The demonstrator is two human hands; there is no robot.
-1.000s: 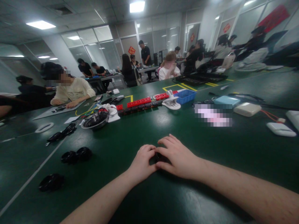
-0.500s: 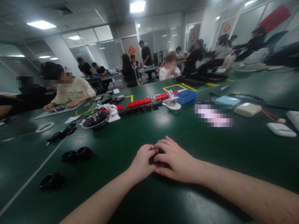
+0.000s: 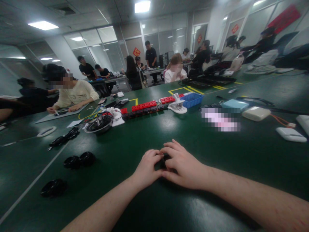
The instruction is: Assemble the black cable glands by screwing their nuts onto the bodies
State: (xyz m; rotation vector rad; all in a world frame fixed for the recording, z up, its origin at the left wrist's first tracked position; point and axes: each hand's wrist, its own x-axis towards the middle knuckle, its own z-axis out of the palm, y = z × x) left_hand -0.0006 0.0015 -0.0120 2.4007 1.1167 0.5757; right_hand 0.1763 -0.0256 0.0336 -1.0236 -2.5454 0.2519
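Okay, my left hand (image 3: pixel 147 167), right hand (image 3: pixel 183 166) curl round dark item (image 3: pixel 165 158), can't tell if clamped; best brace evenly.

Here on my feed I've got a blue tray (image 3: pixel 194 102) right beside a white clip (image 3: pixel 178 109), red strips (image 3: pixel 144 105) stretching left; rightward I spot a light-blue box (image 3: pixel 235 104) near a cream box (image 3: pixel 256 113).

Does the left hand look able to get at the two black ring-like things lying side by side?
Probably yes: only green tabletop shows between the left hand and those black ring-like things. It may first need to leave the dark object, mostly hidden beside the right hand.
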